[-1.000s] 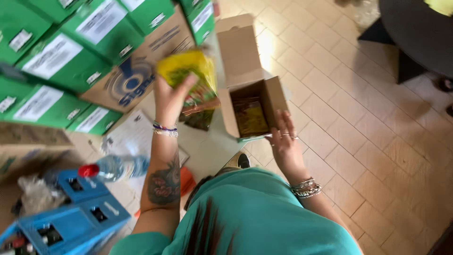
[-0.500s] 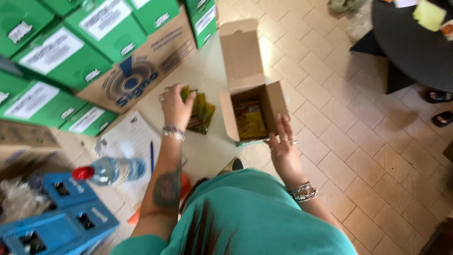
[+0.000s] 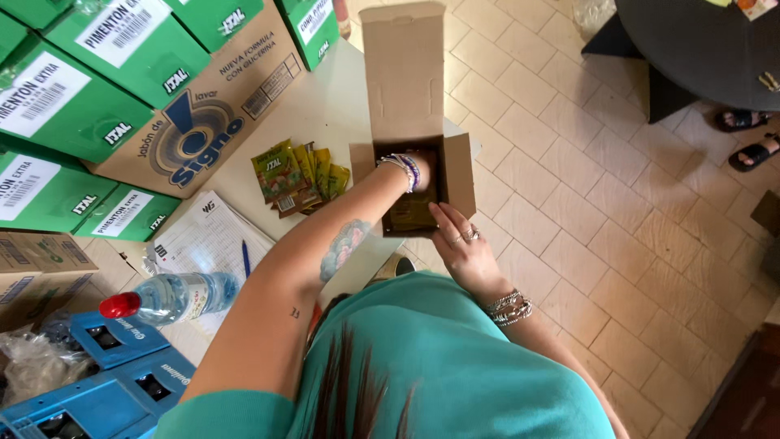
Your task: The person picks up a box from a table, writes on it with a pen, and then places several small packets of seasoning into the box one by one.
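Note:
An open cardboard box stands at the table's near right edge, its long flap raised behind it. My left hand reaches down inside the box, the wrist with bracelets at the rim; the fingers are hidden among dark packets at the bottom. My right hand rests on the box's near edge with fingers spread, rings showing. A fanned stack of yellow-green sachets lies on the table just left of the box.
Green cartons and a large brown carton are stacked at the left. A printed sheet with a blue pen, a red-capped water bottle and blue crates lie near me. A dark round table stands on the tiled floor.
My left hand put the sachets down on the table left of the box, then moved right and reached into the box. My right hand stayed at the box's near edge.

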